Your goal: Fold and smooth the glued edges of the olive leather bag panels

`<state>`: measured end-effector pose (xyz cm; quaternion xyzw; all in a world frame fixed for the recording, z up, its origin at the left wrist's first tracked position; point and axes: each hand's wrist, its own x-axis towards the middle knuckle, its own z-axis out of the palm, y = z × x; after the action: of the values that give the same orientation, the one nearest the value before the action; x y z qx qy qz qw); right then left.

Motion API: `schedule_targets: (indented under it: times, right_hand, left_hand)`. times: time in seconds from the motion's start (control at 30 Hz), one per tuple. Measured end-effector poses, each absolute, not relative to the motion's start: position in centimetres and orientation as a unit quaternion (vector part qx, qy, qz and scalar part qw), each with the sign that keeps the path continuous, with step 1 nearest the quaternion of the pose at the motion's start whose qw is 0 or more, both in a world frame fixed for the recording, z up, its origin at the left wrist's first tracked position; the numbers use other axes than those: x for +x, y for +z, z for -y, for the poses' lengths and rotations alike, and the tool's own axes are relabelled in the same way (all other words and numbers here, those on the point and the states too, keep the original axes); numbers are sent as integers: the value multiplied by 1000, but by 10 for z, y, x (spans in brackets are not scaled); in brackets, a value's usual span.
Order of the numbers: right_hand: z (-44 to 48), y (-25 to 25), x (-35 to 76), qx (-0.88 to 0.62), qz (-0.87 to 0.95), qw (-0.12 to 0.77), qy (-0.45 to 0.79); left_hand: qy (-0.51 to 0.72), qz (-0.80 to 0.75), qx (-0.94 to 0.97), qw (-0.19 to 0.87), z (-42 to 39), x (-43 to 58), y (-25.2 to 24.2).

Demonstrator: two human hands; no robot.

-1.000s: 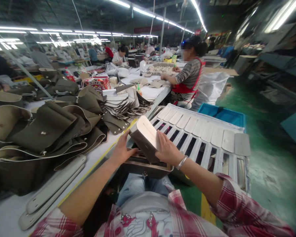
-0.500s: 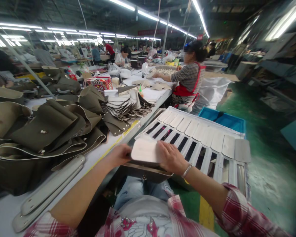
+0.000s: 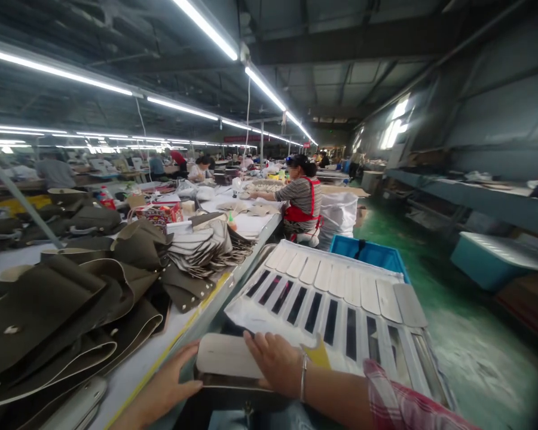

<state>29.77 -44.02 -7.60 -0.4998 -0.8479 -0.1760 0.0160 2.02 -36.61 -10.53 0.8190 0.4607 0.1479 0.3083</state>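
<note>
A pale oblong panel with rounded corners (image 3: 226,355) lies over the mouth of a dark brown-olive bag (image 3: 233,380) at the bottom middle of the head view. My right hand (image 3: 278,363) grips the panel's right part, fingers across its top and thumb at the near side. At the left end of panel and bag is my left hand (image 3: 177,376), thumb and fingers apart around that end; whether it presses on the bag I cannot tell. The bag's lower part is cut off by the frame.
On the right stands a white slatted rack (image 3: 327,313) with a row of pale panels (image 3: 336,280). Dark olive bag pieces (image 3: 85,298) and stacked flaps (image 3: 201,245) cover the table at left. Beyond are a blue crate (image 3: 372,254) and a co-worker in a red apron (image 3: 300,203).
My view has tilted up, so hands and bag appear lower. The panel has gone from tilted up to lying flatter over the bag. My left hand's fingers have spread.
</note>
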Motion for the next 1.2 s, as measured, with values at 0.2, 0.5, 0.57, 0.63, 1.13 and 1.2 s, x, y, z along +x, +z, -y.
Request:
schedule_targets:
  times: [0.2, 0.5, 0.57, 0.63, 1.13, 1.2]
  right_hand:
    - [433, -78, 302, -460, 876, -18, -145]
    - [430, -76, 306, -393, 911, -75, -101]
    - [428, -78, 304, -386, 914, -86, -90]
    - [424, -79, 302, -385, 916, -96, -68]
    - [393, -69, 291, -434, 884, -86, 150]
    - [388, -64, 303, -445, 865, -51, 226]
  left_hand:
    - [143, -476, 813, 303, 364, 32, -102]
    - [81, -527, 845, 31, 371, 52, -85]
    - [83, -522, 849, 6, 370, 52, -86]
    - [85, -514, 854, -10, 367, 52, -90]
    - [15, -285, 947, 149, 377, 99, -81]
    - [-18, -251, 956, 149, 381, 108, -89]
